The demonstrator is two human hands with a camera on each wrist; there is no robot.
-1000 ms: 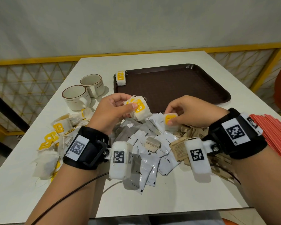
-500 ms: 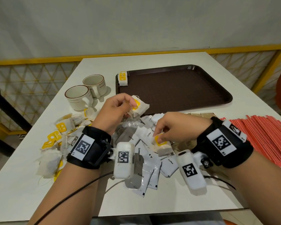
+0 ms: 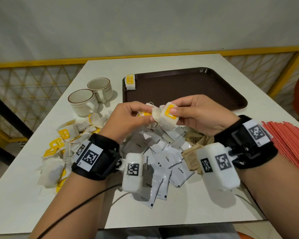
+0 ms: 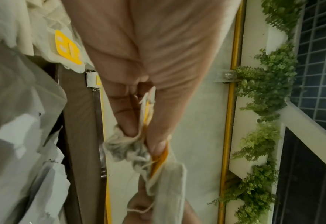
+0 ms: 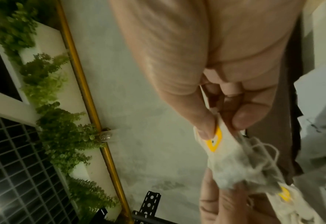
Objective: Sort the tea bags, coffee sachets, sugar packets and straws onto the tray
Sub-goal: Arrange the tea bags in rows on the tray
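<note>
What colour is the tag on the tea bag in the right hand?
Yellow. The tag sits on the pale tea bag pinched by the right hand; the head view shows it best.

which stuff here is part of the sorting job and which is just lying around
Part of the job:
- brown tray, one tea bag at its far left corner
- tea bags pinched in left hand and right hand
- tea bag pile
- coffee sachets
- brown sugar packets
- red straws

Just lying about:
- two cups
</note>
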